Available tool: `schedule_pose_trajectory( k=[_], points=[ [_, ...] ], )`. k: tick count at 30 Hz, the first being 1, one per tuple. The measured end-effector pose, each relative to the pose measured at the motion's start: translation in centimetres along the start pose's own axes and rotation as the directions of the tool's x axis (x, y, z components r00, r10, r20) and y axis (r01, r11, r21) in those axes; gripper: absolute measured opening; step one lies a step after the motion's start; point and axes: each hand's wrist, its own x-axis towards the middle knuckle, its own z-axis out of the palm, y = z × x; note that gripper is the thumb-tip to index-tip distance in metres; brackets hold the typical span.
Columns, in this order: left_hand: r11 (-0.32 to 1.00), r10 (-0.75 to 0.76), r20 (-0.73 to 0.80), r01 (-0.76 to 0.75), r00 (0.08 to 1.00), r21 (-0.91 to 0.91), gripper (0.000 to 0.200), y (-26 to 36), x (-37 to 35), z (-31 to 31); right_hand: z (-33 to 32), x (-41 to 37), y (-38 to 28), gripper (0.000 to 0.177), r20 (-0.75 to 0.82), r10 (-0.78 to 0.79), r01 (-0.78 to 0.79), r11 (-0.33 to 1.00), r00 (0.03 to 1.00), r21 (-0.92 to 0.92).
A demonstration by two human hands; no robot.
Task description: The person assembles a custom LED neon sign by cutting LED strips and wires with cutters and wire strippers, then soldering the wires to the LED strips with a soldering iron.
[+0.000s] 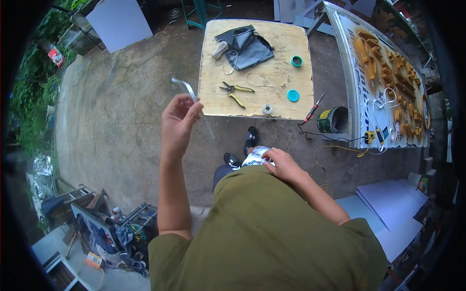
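Note:
Raised at the left, my left hand [179, 121] pinches a thin, whitish, see-through strip [191, 90]. One end curls up above the fingers and the other hangs below them. Down at my lap, my right hand [285, 165] has its fingers curled over a shiny white and blue plastic packet [257, 156]; the fingertips are partly hidden. On the wooden table [276, 104] ahead lie yellow-handled wire strippers [236, 92], a small spool [267, 109], a small green tin [297, 61] with dark contents, a teal lid [292, 95] and a grey cloth [250, 51] beside a white cord bundle [220, 48].
A soldering iron [314, 108] leans by the table's right corner, near a dark bucket [334, 119]. Farther right, a framed board [357, 72] carries several orange-brown letter-like pieces. White sheets [393, 201] lie at lower right; clutter and a ladder stand at lower left.

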Motion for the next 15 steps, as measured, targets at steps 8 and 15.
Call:
schedule_pose_trajectory(
  k=[8,15],
  points=[
    [0.992,0.088,0.117,-0.098,0.989,0.081,0.023,0.2,12.7,5.2,-3.1,4.4,5.2,0.021,-0.127,-0.018,0.024,0.999,0.992,0.046],
    [0.989,0.134,0.234,-0.144,0.963,0.027,0.026,-2.2,21.8,7.9,-5.9,6.1,5.8,0.021,-0.191,0.143,-0.108,0.977,0.971,0.185]
  ],
)
